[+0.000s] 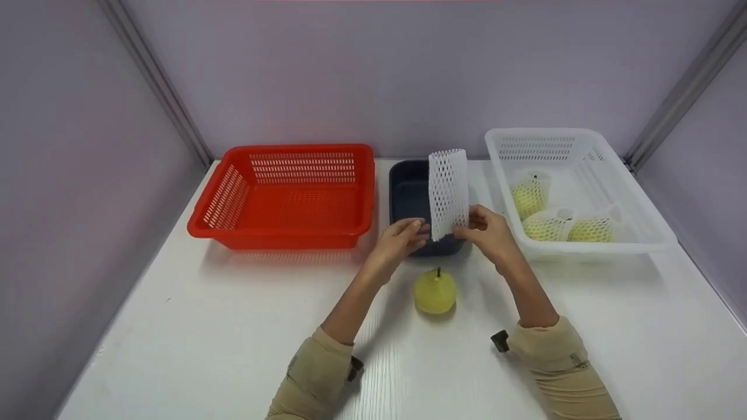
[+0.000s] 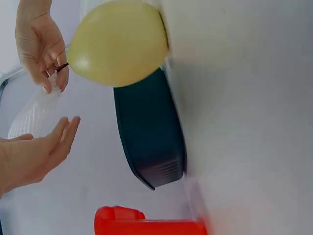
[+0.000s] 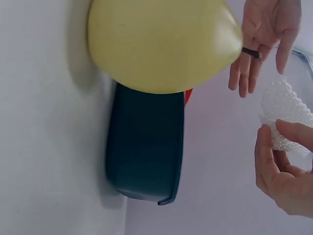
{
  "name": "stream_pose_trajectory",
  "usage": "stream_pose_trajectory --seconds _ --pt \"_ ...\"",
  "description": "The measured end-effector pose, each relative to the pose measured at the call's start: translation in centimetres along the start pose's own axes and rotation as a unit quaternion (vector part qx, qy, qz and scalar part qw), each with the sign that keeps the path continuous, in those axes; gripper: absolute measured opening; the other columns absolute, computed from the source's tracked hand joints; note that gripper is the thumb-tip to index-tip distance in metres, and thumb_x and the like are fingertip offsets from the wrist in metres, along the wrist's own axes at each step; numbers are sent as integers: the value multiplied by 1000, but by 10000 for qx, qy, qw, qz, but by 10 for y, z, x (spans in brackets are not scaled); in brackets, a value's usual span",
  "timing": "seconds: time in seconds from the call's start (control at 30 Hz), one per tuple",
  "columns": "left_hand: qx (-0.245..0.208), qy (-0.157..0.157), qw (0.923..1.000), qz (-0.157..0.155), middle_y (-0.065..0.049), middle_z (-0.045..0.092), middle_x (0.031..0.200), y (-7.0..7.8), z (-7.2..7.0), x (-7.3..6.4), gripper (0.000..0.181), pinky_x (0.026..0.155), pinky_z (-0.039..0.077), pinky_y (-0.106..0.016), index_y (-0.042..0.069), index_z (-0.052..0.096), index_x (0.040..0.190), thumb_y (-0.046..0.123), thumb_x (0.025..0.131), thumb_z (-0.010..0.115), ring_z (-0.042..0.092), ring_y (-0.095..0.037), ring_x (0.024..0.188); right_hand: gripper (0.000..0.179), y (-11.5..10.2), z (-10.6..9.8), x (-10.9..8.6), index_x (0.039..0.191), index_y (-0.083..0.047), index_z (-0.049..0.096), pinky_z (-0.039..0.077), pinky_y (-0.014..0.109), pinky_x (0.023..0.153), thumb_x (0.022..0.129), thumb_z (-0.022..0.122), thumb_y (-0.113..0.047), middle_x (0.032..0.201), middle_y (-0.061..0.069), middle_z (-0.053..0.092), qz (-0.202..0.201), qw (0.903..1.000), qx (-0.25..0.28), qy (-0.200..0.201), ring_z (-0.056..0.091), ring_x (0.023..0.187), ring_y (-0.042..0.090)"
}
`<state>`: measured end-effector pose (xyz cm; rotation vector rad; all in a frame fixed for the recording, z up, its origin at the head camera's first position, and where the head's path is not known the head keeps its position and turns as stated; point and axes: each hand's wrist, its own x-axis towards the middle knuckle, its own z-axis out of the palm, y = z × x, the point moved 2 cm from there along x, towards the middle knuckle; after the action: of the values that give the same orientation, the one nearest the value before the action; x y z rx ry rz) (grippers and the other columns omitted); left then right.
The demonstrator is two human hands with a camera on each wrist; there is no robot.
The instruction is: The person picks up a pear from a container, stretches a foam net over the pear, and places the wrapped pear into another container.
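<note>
A white foam fruit net point(image 1: 448, 195) stands upright in the air above the dark blue bin point(image 1: 408, 201). My right hand point(image 1: 490, 233) pinches its lower edge between thumb and fingers, as the right wrist view also shows with the net point(image 3: 286, 110). On the other side, my left hand point(image 1: 397, 248) is beside the net with fingers extended; in the right wrist view the left hand point(image 3: 269, 34) looks apart from it. A bare yellow pear point(image 1: 435, 293), stem up, sits on the table below and between both hands.
At the left back is a red basket point(image 1: 280, 238). A white basket point(image 1: 595, 248) at the right holds several pears point(image 1: 529, 198) in foam nets. Behind everything stands a pale wall point(image 1: 373, 76). The white table point(image 1: 233, 350) spreads in front.
</note>
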<state>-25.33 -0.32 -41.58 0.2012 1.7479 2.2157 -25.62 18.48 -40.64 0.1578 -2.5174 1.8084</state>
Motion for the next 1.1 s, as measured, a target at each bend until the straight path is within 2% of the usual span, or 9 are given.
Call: stream_pose_trajectory --seconds 0.17,0.37,0.5,0.6,0.73,0.83,0.93,1.1 --pt "-188 -248 9994 -165 -20 53 117 -2 5 -3 40 88 45 -30 -11 42 128 16 98 44 57 -28 100 41 -6 -3 -6 117 6 51 43 29 82 82 68 -10 111 16 53 5 9999 64 -116 49 102 23" --pt "-630 -482 9968 -130 -18 58 104 -7 6 -4 36 86 46 -33 -12 45 124 13 97 45 60 -25 91 44 -9 -3 -9 120 7 49 40 35 89 83 67 -8 116 19 52 -129 9991 206 -353 48 110 27" --pt "-899 -647 9938 -116 -17 60 101 -9 4 -5 35 86 46 -35 -12 45 123 13 97 46 61 -23 88 46 -9 -4 -11 121 8 47 38 40 94 83 67 -8 120 21 50 -188 9981 288 -502 46 115 30" --pt "-834 -812 9931 -132 -17 59 102 -10 4 -4 37 87 45 -36 -12 44 123 14 97 46 60 -24 90 46 -8 -4 -11 119 7 48 36 43 96 83 68 -11 121 21 50 -192 9978 247 -590 45 116 31" --pt "-549 -1077 9925 -197 -19 59 103 -11 6 -5 40 88 45 -36 -12 42 125 16 98 44 58 -33 99 46 -7 -4 -13 119 6 48 36 43 96 83 69 -13 122 20 51 -199 9971 247 -688 46 116 30" --pt "-499 -1197 9912 -264 -18 60 103 -12 8 -6 40 89 45 -36 -12 42 126 16 98 45 54 -37 105 45 -8 -3 -15 120 6 48 37 43 95 84 68 -13 123 19 51 -208 9967 266 -731 46 116 30" --pt "-606 -1167 9909 -278 -16 59 106 -13 9 -6 38 89 45 -36 -12 43 126 12 96 47 54 -36 105 46 -9 -2 -16 122 5 48 37 44 95 84 68 -12 124 19 50 -258 9962 268 -791 45 117 31" --pt "-706 -1044 9919 -167 -16 56 110 -13 8 -7 34 88 45 -37 -12 44 123 6 94 49 58 -26 93 47 -11 1 -20 124 4 49 38 43 94 83 67 -10 124 18 51 -374 9949 318 -883 46 116 31"
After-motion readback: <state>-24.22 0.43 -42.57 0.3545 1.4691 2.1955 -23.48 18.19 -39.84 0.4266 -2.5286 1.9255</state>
